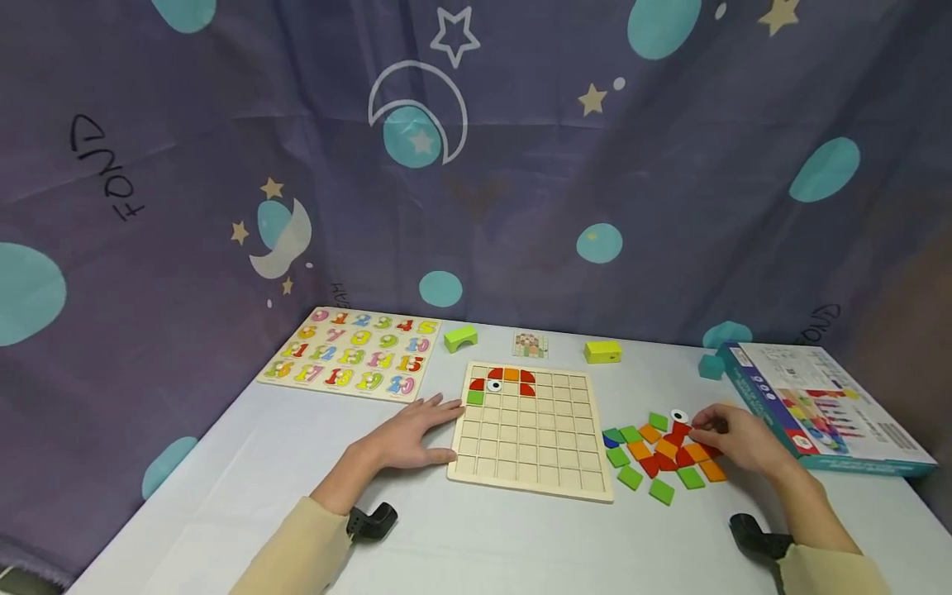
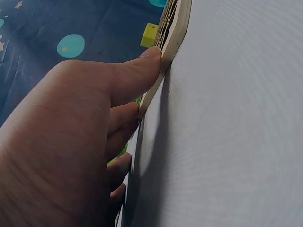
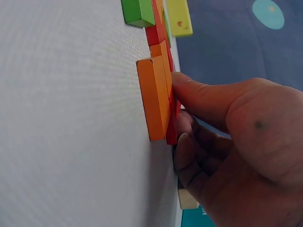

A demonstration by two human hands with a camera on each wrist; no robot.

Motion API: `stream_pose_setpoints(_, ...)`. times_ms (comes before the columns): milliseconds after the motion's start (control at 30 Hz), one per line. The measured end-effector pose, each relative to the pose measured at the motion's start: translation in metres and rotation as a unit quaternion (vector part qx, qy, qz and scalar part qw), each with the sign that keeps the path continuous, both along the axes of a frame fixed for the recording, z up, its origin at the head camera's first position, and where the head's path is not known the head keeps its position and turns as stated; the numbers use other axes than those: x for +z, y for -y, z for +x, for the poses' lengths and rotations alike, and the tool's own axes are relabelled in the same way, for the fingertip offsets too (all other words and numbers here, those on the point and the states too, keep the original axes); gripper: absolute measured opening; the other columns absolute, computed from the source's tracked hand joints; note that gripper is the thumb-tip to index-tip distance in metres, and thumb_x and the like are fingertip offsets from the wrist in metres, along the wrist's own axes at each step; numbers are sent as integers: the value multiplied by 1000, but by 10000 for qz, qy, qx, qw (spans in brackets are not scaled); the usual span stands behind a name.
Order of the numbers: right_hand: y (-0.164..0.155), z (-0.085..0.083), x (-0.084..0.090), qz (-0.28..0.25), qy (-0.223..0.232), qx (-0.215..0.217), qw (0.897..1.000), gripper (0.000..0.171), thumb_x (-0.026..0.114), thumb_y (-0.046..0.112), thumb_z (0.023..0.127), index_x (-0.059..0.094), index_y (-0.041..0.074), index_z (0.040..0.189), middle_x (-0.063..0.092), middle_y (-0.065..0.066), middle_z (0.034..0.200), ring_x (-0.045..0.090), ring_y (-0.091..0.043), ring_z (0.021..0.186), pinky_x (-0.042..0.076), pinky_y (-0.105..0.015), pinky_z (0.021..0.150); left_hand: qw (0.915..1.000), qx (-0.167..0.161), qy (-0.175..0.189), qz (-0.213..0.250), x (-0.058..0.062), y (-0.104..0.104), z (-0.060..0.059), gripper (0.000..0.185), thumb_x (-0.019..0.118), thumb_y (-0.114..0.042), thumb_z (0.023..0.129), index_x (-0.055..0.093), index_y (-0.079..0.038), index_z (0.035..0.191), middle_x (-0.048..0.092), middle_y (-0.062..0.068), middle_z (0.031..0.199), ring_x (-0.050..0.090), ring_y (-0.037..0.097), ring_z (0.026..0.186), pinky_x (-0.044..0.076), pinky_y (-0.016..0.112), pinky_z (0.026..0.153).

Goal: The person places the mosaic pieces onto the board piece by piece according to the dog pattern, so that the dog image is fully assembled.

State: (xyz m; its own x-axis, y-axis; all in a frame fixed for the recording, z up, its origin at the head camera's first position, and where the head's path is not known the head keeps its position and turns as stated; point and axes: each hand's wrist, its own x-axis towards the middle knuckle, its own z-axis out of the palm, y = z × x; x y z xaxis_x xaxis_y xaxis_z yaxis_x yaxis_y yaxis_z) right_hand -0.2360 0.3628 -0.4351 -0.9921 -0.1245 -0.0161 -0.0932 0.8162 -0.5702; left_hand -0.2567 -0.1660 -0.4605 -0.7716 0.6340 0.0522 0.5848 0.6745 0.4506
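Note:
A square wooden grid board [image 1: 531, 430] lies flat on the table. Some tiles sit in its upper rows: red curved ones, an orange tile [image 1: 511, 375], a green tile [image 1: 475, 397] and a white eye tile [image 1: 494, 386]. My left hand [image 1: 412, 434] rests at the board's left side, fingers extended, thumb touching the edge [image 2: 177, 40]. To the right lies a loose pile of red, orange and green tiles. Over its right side, my right hand [image 1: 736, 434] has curled fingers, thumb and fingertips pinching a red tile [image 3: 178, 105] beside an orange tile [image 3: 152, 99].
A number puzzle board [image 1: 349, 351] lies back left. Behind the grid stand a green arch block [image 1: 460, 338], a small pattern card [image 1: 530, 345] and a yellow-green block [image 1: 602, 352]. A teal block [image 1: 711, 367] and a flat box [image 1: 840, 405] are at right. Fabric hangs behind.

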Motion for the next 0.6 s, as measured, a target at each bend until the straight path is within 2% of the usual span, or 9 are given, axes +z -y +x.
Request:
stream_pose_setpoints(267,0,4,-2,-210,-15,-142,9997,22,69,12,97,61,-5,108,63,-6,90,55,-23,80,52,-23,63,10000,-73,-32,39,0,0,0,73,67,-49,92,46,-15,154,37,0,160,21,32,151,15,52,121)
stream_pose_setpoints(600,14,6,10,-461,-15,-253,9986,25,67,16,99,61,-4,112,66,-8,93,58,-24,80,55,-26,62,9999,-115,-33,64,0,1,-1,73,68,-49,92,46,-15,154,37,0,160,21,33,150,15,53,121)
